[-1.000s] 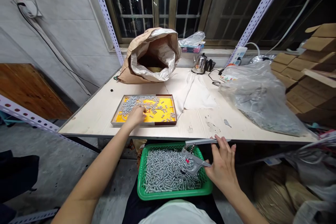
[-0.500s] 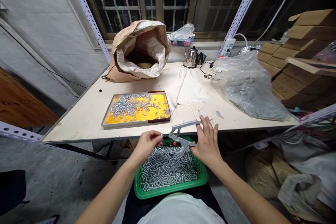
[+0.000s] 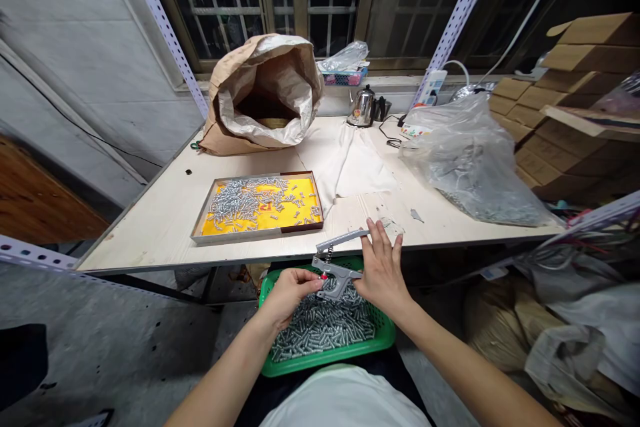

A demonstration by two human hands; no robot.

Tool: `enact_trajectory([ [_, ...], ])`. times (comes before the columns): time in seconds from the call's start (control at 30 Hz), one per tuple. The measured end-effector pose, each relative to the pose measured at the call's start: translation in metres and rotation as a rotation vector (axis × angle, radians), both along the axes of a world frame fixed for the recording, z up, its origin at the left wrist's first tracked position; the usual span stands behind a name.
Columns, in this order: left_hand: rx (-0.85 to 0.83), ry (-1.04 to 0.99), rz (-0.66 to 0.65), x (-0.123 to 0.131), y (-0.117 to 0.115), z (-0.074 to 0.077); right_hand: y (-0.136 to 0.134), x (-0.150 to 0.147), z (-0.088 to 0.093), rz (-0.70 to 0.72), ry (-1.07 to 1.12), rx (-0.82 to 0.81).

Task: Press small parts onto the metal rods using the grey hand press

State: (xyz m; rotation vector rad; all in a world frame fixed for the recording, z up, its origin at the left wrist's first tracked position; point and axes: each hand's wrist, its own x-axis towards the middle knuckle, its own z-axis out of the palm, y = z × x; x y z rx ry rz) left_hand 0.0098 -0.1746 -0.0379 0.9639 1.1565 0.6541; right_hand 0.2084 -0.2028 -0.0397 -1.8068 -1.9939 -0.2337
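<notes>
My right hand (image 3: 383,268) grips a grey metal hand press tool (image 3: 334,269) by its handles, above a green basket (image 3: 380,340) full of small silver springs on my lap. My left hand (image 3: 289,291) is pinched at the tool's jaw, beside its red tip; what it holds is too small to make out. A yellow-lined tray (image 3: 260,205) with several scattered silver parts lies on the table (image 3: 165,227) just ahead.
An open brown paper sack (image 3: 265,90) stands at the back of the table. A clear plastic bag (image 3: 467,167) of metal parts lies on the right, a white cloth (image 3: 357,163) in the middle, a kettle (image 3: 364,107) by the window. Cardboard boxes (image 3: 575,100) are stacked far right.
My left hand left the yellow tray, came back over the basket and reached the tool's jaw. My right hand lifted the tool slightly towards the table edge.
</notes>
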Motion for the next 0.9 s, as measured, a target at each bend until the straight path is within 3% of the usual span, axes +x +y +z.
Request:
enact_trajectory([
  [0.17, 0.082, 0.087, -0.054, 0.0, 0.001, 0.0, -0.001, -0.002, -0.003, -0.005, 0.004, -0.024],
  [0.3, 0.146, 0.216, -0.181, -0.003, 0.004, 0.004, -0.004, -0.005, -0.006, 0.006, -0.005, -0.064],
  [0.47, 0.113, 0.21, -0.323, -0.007, 0.006, 0.011, -0.007, -0.008, -0.01, 0.024, 0.009, -0.06],
  [0.8, 0.05, 0.127, -0.313, -0.01, 0.004, 0.014, -0.001, -0.005, 0.0, 0.055, -0.013, 0.103],
  [0.9, 0.06, 0.109, -0.302, -0.017, 0.004, 0.016, 0.003, -0.002, 0.002, 0.096, -0.082, 0.063],
])
